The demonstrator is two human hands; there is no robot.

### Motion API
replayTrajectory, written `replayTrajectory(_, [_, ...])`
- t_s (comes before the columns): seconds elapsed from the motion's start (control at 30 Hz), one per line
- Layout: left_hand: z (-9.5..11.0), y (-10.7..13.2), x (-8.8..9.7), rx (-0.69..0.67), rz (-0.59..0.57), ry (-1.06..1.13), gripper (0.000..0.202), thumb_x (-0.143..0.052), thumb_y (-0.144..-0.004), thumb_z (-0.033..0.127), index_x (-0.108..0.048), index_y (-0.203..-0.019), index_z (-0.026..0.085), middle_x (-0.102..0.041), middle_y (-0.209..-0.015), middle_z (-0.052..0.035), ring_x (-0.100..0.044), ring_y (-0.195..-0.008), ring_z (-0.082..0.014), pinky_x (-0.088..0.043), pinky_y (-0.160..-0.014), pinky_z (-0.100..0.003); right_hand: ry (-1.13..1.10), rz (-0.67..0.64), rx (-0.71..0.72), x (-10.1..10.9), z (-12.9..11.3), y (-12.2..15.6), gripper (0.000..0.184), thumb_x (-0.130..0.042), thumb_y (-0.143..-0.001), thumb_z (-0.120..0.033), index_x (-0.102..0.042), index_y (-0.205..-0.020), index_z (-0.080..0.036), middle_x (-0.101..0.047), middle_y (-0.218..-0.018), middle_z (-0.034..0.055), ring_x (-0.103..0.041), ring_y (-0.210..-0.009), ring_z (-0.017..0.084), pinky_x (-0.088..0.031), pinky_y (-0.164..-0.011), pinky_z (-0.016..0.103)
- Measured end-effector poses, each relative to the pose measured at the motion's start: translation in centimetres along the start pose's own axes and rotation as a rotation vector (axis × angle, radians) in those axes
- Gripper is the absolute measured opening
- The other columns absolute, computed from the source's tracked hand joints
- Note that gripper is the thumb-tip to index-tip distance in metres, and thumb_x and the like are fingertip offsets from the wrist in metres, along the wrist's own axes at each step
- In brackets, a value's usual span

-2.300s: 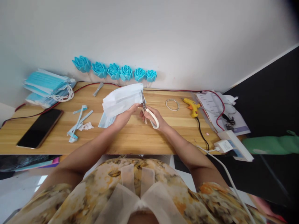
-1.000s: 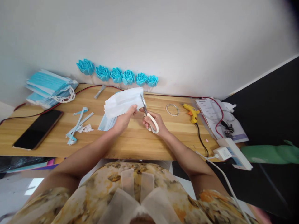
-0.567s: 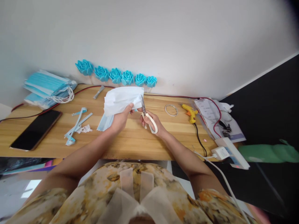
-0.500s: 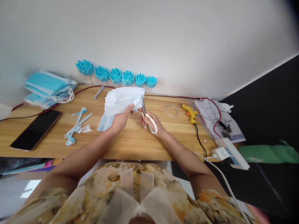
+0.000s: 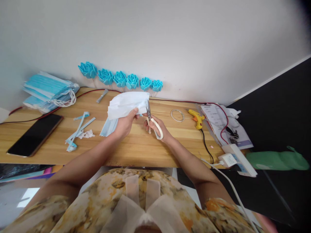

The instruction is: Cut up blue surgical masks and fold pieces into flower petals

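My left hand (image 5: pixel 126 124) is closed on a pleated white face mask sheet (image 5: pixel 126 104), thumb on top, holding it above the table. White-handled scissors (image 5: pixel 156 128) are in my right hand (image 5: pixel 161 127), its fingers through the loops. The metal blades point away from me and lie at the right edge of the sheet. Partly under the left hand and sheet, a light blue pleated piece (image 5: pixel 108 127) rests on the wood. Cut blue and white strips (image 5: pixel 79 132) and white scraps (image 5: pixel 86 134) lie to the left.
Several blue fabric flowers (image 5: pixel 120 79) line the wall. A mask stack (image 5: pixel 47 89) and a phone (image 5: pixel 35 136) are at left. On the right are a wire ring (image 5: pixel 177 115), a yellow glue gun (image 5: pixel 198 118), papers (image 5: pixel 216 119), a power strip (image 5: pixel 239 160) and a green bottle (image 5: pixel 277 160).
The view has shifted slightly. My hands keep nearly the same pose, with the scissor blades still at the sheet's right edge.
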State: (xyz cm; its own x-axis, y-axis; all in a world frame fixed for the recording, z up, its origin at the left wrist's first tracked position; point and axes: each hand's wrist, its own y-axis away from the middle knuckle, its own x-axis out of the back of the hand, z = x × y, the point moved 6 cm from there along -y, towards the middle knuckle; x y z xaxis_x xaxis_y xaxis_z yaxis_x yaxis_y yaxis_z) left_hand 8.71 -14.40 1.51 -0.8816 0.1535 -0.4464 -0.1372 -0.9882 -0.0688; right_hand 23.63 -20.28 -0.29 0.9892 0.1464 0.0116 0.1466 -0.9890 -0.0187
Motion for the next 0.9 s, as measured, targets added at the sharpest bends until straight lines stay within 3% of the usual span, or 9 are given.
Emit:
replayTrajectory(0.27, [0.5, -0.2, -0.1, 0.052, 0.005, 0.099, 0.029, -0.083, -0.072, 0.035, -0.057, -0.072, 0.021, -0.053, -0.067, 0.0013, -0.050, -0.063, -0.0131, -0.042, -0.060, -0.029, -0.027, -0.039, -0.017, -0.5, -0.1, 0.1, 0.080, -0.071, -0.078, -0.078, -0.069, -0.133, -0.019, -0.063, -0.087, 0.0034, -0.055, -0.071, 0.014, -0.043, -0.058, 0.026])
replayTrajectory(0.5, [0.2, -0.2, -0.2, 0.039, -0.002, 0.066, 0.031, -0.082, -0.072, 0.037, -0.056, -0.067, 0.021, -0.052, -0.063, 0.0011, -0.048, -0.063, -0.0135, -0.041, -0.061, -0.029, -0.034, -0.050, -0.013, -0.6, -0.4, 0.3, 0.079, -0.070, -0.079, -0.079, -0.069, -0.132, -0.020, -0.065, -0.092, 0.0046, -0.056, -0.073, 0.014, -0.044, -0.061, 0.027])
replayTrajectory(0.9, [-1.7, 0.8, 0.3, 0.042, -0.003, -0.261, 0.035, -0.074, -0.079, 0.041, -0.057, -0.057, 0.021, -0.058, -0.063, -0.0002, -0.054, -0.068, -0.0162, -0.047, -0.075, -0.031, -0.025, 0.005, 0.031, -0.1, -0.9, 0.3, 0.059, -0.067, -0.083, -0.076, -0.066, -0.100, -0.020, -0.065, -0.093, 0.0053, -0.056, -0.075, 0.016, -0.046, -0.065, 0.029])
